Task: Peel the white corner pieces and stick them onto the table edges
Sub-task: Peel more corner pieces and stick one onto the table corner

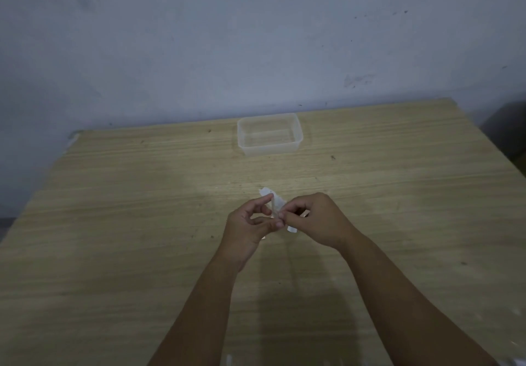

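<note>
We've got the corner piece (273,200) pinched between both hands: left hand (250,226) and right hand (313,220), fingers curled on it. Long axis runs away from us. Backing looks unpeeled; can't tell for sure.

Both hands over table (113,223) centre: left hand (250,223) & right hand (313,220) pinch white corner piece (271,195) betw. fingertips. Clear plastic container (270,135) near far edge.

The person's left hand (250,225) and right hand (316,219) are bare. No sleeve covers either forearm, both bare up to the frame's bottom edge. Short fingernails show on the fingertips.
</note>
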